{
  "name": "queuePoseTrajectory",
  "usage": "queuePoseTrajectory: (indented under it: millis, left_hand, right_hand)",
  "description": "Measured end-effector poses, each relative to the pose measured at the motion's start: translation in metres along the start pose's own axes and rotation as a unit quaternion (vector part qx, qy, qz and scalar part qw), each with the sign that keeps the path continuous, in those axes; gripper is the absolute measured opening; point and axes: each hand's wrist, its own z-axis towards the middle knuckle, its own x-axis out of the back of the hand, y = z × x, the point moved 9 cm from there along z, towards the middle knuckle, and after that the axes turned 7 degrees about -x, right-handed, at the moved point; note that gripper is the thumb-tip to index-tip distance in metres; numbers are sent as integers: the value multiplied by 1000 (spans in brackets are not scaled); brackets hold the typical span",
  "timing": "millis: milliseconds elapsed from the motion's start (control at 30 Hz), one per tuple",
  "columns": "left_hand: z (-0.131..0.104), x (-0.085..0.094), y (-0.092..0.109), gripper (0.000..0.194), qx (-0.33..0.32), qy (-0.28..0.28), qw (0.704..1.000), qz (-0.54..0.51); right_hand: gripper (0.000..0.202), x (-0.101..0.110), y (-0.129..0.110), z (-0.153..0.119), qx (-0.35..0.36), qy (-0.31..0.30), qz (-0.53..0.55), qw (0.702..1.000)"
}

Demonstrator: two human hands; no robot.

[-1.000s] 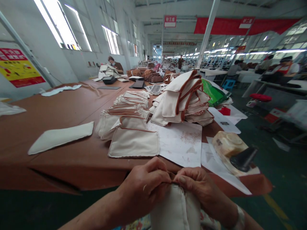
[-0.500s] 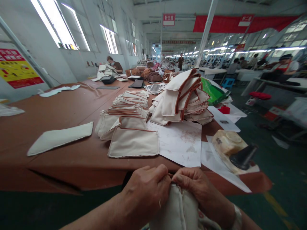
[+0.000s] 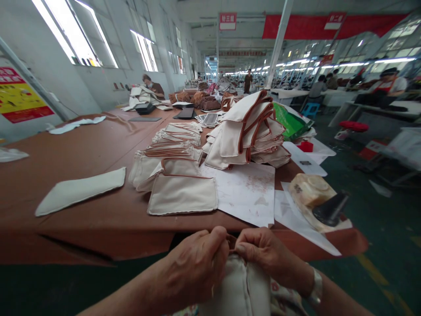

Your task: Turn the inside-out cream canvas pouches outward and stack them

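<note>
A cream fabric piece (image 3: 245,285) with a seam down its middle and a brown edge hangs below my hands, in front of the table. My left hand (image 3: 204,259) pinches its top edge from the left. Close beside it, my right hand (image 3: 266,250) pinches the brown edge between thumb and fingers. Beyond them on the brown table lies a flat cream piece (image 3: 182,194) with brown trim, in front of rows of similar pieces (image 3: 176,151). A taller pile of brown-edged cream pieces (image 3: 245,131) rests to their right.
A single cream piece (image 3: 80,191) lies on the left of the brown table (image 3: 108,149). White paper (image 3: 246,188) is at the front, with a stained container (image 3: 311,191) and a black cone-shaped object (image 3: 330,210) at right. People sit and stand farther back.
The view has shifted slightly. Between my hands, more of the brown edge shows, and the fingertips are a little farther apart.
</note>
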Motion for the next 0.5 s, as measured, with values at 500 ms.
queuePoseTrajectory:
  millis: [500]
  left_hand:
    - [-16,-55,-44,37,350,-70,740,-570]
  right_hand:
    - [28,-11,-24,-4,52,-43,-26,997]
